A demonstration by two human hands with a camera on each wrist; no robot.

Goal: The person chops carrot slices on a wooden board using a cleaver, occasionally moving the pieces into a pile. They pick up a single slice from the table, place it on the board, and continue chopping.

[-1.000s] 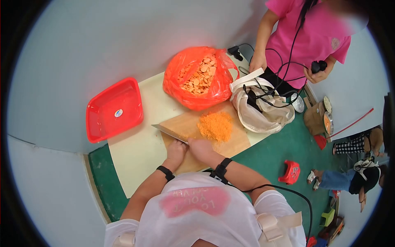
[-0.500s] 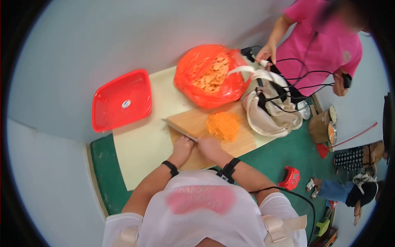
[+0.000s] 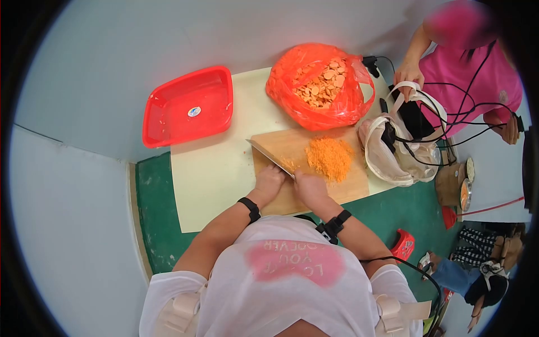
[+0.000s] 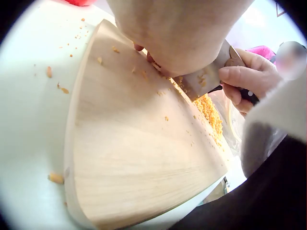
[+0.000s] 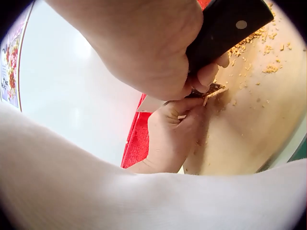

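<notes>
Red plastic basin (image 3: 213, 121): shifted rightward. Right hand (image 3: 310, 190) grips black-handled knife (image 5: 228, 36); left hand (image 3: 270, 181) pinches thin orange slice (image 5: 216, 95). Slippage could cut fingertips.

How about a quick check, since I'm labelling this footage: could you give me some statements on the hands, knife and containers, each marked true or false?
1. The right hand grips the handle of the knife. True.
2. The orange chopped pile lies in the red basin. False: it lies on the cutting board.
3. The red plastic bag holds many thin slices. True.
4. The red plastic bag stands on the cutting board. False: it stands on the pale tabletop.
5. The left hand is inside the red basin. False: it is at the cutting board, close to the blade.
</notes>
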